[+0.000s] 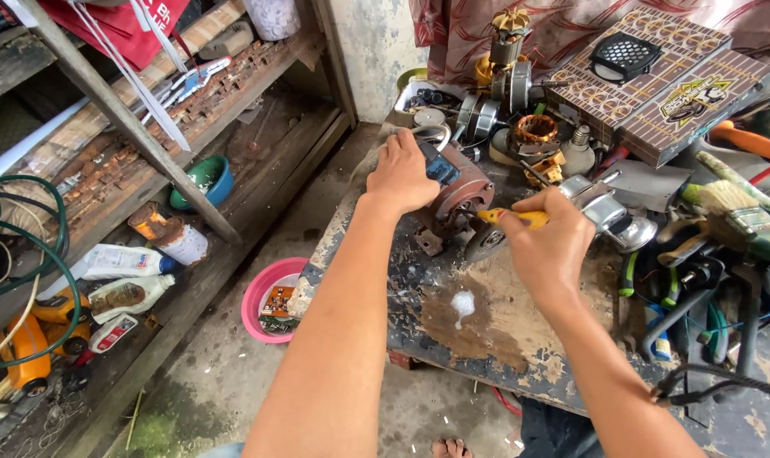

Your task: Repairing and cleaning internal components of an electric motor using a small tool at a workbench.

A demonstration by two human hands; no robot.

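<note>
Forearms fill the near foreground, reaching out over a worn bench (453, 335) with a white smear on it; the left hand (402, 174) lies palm-down, fingers curled over the top of a small motor (463, 193), pressing it to the bench; the right hand (548, 242) is closed round a yellow-handled screwdriver (514, 218), held like a pen with its tip at the motor's near end, close to the shaft end.

The motor sits at the bench's left edge, near the drop to the floor; it is a stubby reddish-brown cylinder, grimy and rust-stained, with a blue part on top just under the left fingers and a dark round end-piece facing the screwdriver; whether the tip is seated in a screw cannot be told.

Risks, as I judge them: the tip could slip off a rusty or worn head and jab the left hand, which lies close in line with it; the round body could roll under sideways force if the left hand eases; a loosened screw could fall off the edge toward the pink bowl (270, 301) below; clutter beyond, a brush (737, 208) and pliers (631, 276), leaves little room to shift.
</note>
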